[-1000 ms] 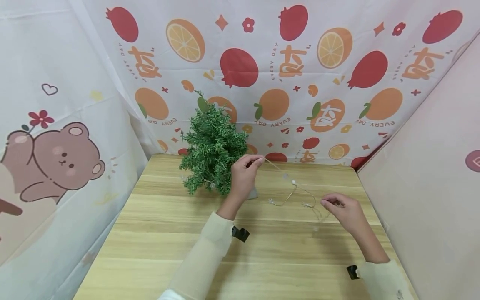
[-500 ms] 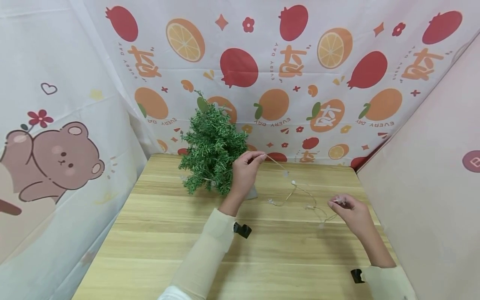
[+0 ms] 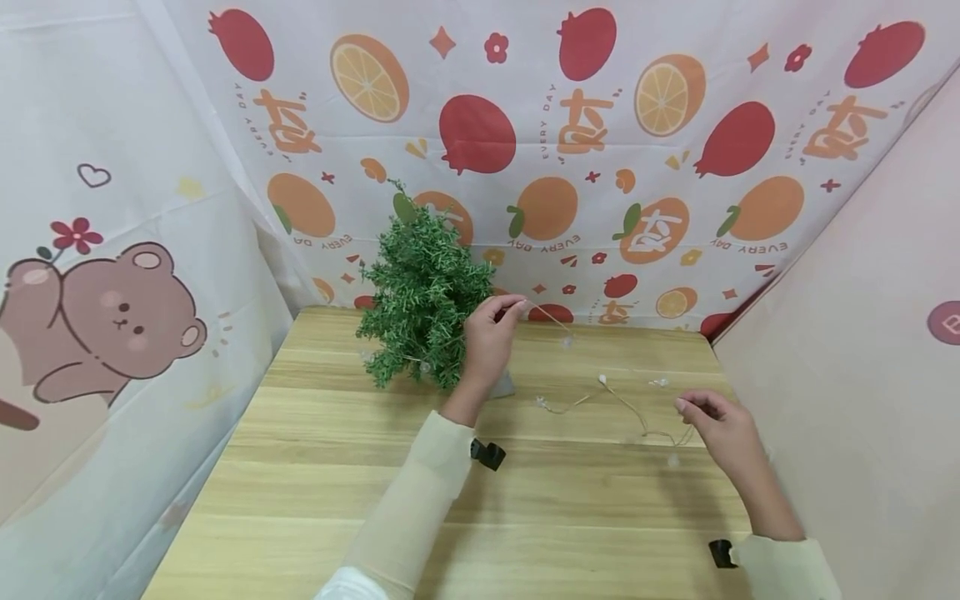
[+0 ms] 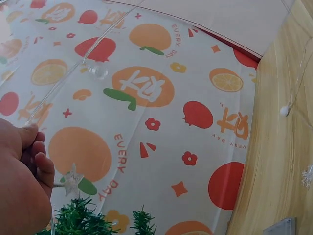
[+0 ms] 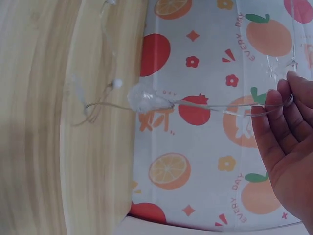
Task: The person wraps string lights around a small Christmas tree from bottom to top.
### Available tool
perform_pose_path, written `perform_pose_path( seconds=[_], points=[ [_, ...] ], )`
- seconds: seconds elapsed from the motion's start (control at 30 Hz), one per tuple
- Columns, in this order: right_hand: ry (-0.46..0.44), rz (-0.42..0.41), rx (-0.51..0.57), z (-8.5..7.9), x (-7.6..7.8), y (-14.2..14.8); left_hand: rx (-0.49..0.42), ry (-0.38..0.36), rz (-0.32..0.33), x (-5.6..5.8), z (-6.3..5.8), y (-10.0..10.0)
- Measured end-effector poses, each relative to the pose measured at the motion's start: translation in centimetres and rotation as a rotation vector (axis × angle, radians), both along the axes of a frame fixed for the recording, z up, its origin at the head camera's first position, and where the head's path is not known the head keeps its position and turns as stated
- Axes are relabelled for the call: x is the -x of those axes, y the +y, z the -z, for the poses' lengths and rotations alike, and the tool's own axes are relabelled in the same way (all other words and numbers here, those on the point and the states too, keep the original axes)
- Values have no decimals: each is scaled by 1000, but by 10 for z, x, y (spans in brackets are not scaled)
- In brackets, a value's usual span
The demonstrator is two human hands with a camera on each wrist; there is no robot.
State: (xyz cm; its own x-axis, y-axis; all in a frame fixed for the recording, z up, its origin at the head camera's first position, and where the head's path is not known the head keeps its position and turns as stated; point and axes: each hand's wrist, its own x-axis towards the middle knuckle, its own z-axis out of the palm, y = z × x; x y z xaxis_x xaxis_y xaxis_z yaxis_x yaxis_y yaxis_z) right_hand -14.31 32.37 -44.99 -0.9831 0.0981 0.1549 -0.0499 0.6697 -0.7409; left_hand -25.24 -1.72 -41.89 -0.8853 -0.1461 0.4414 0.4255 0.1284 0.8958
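Note:
A small green artificial tree [image 3: 420,300] stands at the back left of the table, with wire and clear ornaments around its lower branches. My left hand [image 3: 487,346], beside the tree's right side, pinches the wire of a fairy light string [image 3: 602,380]. From those fingers the wire slants down to a clear ornament [image 3: 567,342]. In the left wrist view, a clear star [image 4: 73,182] shows near the hand, above the green tips. Over the table's right side, my right hand [image 3: 726,435] pinches another stretch of the string; a clear bulb-shaped ornament [image 5: 146,98] hangs from it.
The wooden table [image 3: 360,483] has a fruit-print cloth [image 3: 405,142] behind it. A bear-print cloth [image 3: 142,333] hangs on the left, and a pale wall [image 3: 870,308] is on the right. The tree's grey base [image 3: 503,387] shows partly behind my left wrist.
My right hand has moved right, drawing its part of the light string along, and a clear ornament now shows left of its fingers. My left hand has risen slightly, still pinching the wire.

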Motion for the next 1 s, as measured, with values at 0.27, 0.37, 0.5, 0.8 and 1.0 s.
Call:
perform_pose_path(
  seconds=[0.27, 0.37, 0.5, 0.8, 1.0],
  points=[
    [42, -4, 38, 0, -2, -9, 53, -11, -47, 15, -3, 6],
    [49, 2, 60, -1, -3, -13, 129, -40, -59, 17, 4, 5],
    [76, 18, 84, -9, -5, -16, 263, -45, -84, 15, 15, 6],
    [155, 54, 114, -36, -5, -27, 501, 50, -123, 6, 13, 11],
    [205, 38, 136, -42, -2, -36, 567, 135, -124, 1, 13, 14]
  ],
)
